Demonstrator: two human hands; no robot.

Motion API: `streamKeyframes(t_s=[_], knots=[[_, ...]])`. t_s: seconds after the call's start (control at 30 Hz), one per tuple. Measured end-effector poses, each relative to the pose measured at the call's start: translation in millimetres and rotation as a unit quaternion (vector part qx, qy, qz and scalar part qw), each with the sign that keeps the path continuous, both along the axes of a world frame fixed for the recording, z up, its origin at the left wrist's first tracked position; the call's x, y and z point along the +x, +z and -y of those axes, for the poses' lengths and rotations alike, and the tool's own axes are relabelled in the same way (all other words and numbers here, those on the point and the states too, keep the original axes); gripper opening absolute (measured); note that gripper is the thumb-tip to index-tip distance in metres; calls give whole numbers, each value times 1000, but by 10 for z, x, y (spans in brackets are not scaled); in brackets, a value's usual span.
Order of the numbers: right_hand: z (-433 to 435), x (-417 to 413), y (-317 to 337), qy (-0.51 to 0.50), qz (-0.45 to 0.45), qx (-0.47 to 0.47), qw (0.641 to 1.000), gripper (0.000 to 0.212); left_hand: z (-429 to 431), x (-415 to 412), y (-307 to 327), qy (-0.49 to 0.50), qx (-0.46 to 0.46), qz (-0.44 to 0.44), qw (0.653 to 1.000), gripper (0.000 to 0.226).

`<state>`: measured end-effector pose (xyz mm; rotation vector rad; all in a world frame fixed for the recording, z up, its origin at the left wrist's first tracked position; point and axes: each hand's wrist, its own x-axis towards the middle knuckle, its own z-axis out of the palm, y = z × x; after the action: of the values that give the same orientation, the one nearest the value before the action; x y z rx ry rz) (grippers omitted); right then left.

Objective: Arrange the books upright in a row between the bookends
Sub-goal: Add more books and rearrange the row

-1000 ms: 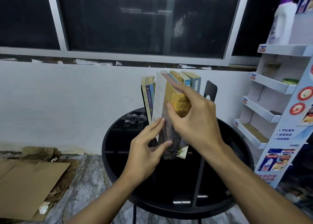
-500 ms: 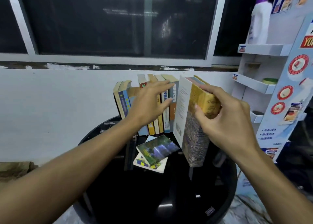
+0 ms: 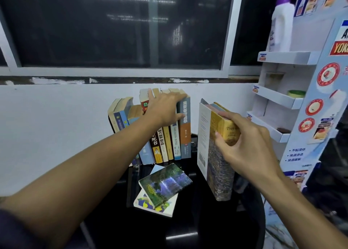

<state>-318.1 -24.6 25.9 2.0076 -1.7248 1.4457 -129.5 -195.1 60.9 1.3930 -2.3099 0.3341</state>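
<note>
A row of several books [image 3: 170, 135] stands upright at the back of the round black table [image 3: 188, 230]. My left hand [image 3: 165, 107] lies over their tops, fingers spread, thumb against the grey-and-orange spine at the row's right end. My right hand [image 3: 244, 145] grips a thick yellow-topped book [image 3: 220, 166] together with a white-covered one [image 3: 203, 135], both upright and apart from the row, to its right. Two books lie flat in a pile in front: a green landscape cover [image 3: 165, 184] on a white patterned one [image 3: 150, 204]. I cannot make out either bookend.
A white cardboard display rack [image 3: 278, 96] stands close on the right, with a white bottle [image 3: 280, 21] on its top shelf. The white wall and a dark window [image 3: 113, 26] rise just behind the table.
My left hand left the held books and moved onto the tops of the row. The view shifted, bringing the row and the flat pile into sight. My right hand kept its grip.
</note>
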Motion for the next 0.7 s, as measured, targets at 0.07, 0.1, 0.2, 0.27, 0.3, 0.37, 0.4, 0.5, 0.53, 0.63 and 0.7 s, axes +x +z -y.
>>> streamKeyframes(t_s=[0.07,0.1,0.2,0.27,0.3,0.37,0.4,0.5,0.53,0.63,0.7], knots=[[69,-10,-9,-1,-2,0,1000,47,10,-1,-32,-27,1,-43,999,65],[105,-11,-9,-2,-2,-1,1000,47,9,-3,-47,-36,-1,-59,998,63],[222,-12,16,-7,0,-8,1000,47,18,3,-78,-38,-8,-84,996,58],[308,-22,41,-7,-2,-13,1000,46,24,6,-79,-34,-7,-93,995,53],[349,-27,52,-5,-4,-14,1000,46,24,9,-77,-35,-5,-97,995,51],[428,-35,72,-2,-7,-21,1000,46,21,20,-74,-39,-3,-107,993,49],[468,-35,81,-2,-7,-25,1000,46,19,24,-73,-42,-4,-111,993,48],[591,-1,92,3,-6,-34,999,47,5,20,-69,-48,-4,-121,991,45],[638,16,92,5,-6,-37,999,47,4,16,-63,-50,-2,-124,991,45],[781,71,83,9,-14,-46,999,47,3,2,-49,-54,4,-128,990,44],[888,94,66,6,-24,-48,999,48,8,-3,-49,-54,4,-125,991,46]])
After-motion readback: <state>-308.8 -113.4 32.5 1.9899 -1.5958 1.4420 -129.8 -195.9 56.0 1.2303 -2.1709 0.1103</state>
